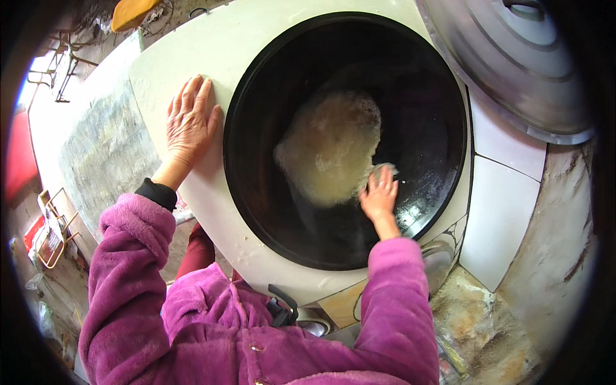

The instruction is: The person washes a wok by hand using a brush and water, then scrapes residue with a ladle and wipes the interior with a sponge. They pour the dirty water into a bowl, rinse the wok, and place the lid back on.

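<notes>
A large black wok (308, 240) is set into a white tiled stove top (216, 202). Cloudy, foamy water (332, 149) lies in its bottom. My right hand (380, 195) reaches into the wok at the water's right edge, its fingers over a small greyish scrubber or cloth (387, 169), which is partly hidden and blurred. Flat on the stove top, left of the wok's rim, rests my left hand (190, 120), fingers spread and holding nothing.
A big round metal lid (519, 72) lies at the upper right, over white tiles (500, 216). At the left are a grey-white slab (110, 144), a red object (19, 156) and a small metal-framed rack (53, 236). A yellow-orange object (132, 13) is at the top left.
</notes>
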The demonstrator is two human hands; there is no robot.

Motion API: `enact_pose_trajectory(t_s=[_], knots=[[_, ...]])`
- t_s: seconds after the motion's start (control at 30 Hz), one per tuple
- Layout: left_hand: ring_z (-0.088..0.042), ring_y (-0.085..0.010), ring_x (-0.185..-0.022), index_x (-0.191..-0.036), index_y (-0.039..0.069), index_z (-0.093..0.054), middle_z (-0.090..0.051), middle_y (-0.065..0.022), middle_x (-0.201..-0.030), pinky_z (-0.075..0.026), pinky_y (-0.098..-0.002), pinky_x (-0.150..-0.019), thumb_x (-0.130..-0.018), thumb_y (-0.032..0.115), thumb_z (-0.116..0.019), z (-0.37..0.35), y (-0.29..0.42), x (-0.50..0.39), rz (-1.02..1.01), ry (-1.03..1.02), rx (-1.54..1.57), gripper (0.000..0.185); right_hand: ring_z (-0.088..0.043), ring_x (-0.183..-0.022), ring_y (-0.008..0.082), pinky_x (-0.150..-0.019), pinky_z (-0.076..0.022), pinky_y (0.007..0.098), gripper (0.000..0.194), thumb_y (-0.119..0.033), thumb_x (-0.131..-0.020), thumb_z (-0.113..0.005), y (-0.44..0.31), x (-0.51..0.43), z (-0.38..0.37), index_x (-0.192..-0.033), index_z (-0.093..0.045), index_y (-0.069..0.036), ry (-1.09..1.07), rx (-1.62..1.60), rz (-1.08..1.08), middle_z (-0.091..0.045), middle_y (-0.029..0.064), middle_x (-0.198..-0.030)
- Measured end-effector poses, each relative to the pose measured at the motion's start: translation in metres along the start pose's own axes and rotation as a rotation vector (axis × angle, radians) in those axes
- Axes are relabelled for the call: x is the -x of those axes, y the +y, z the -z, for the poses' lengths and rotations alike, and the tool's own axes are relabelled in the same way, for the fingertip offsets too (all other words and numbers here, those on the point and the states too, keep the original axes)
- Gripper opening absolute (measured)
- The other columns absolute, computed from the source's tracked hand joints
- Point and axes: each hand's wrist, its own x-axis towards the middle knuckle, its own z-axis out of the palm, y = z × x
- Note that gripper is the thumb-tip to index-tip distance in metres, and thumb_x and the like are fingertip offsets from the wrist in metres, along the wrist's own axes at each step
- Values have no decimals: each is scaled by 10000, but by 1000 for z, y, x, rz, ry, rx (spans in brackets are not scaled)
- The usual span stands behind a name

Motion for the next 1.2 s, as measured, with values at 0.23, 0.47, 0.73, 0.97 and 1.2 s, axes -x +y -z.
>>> enact_pose_trajectory(t_s=[0.23,0.47,0.73,0.97,1.2], knots=[[-319,-287,-1348,-1379,98,-422,-377,-105,-1439,-240,-433,-1108,-902,333,-512,-2,0,-1,-12,46,10,539,-178,-1429,251,-1131,-135,481,522,-376,-961,-409,100,53,10,-1455,-333,-227,218,135,-38,-206,88,-1553],[-316,-277,-1353,-1376,106,-429,-379,-93,-1439,-239,-428,-1108,-905,349,-509,-5,-1,0,-16,59,21,537,-321,-1341,379,-1066,-267,530,564,-301,-882,-553,-71,193,22,-1353,-431,-17,106,-420,100,-354,243,-1422],[-318,-298,-1348,-1389,95,-401,-371,-115,-1442,-243,-430,-1104,-906,337,-503,-4,-1,0,-8,33,19,550,-328,-1313,431,-1075,-298,470,514,-270,-962,-432,-226,16,58,-1408,-325,-38,395,-803,198,-283,288,-1437],[-329,-292,-1338,-1389,99,-412,-371,-112,-1440,-256,-431,-1098,-891,332,-524,0,-1,1,-3,38,48,561,-583,-1072,322,-912,-435,410,476,-370,-900,-540,-90,-110,20,-1160,-580,26,244,-1171,-357,-641,181,-1123],[-327,-286,-1340,-1379,94,-425,-368,-121,-1436,-252,-437,-1101,-877,319,-531,2,0,-1,22,18,77,561,-639,-813,279,-667,-552,437,336,-137,-838,-614,64,-124,25,-1132,-528,2,656,-2072,-1242,-608,163,-1112]])
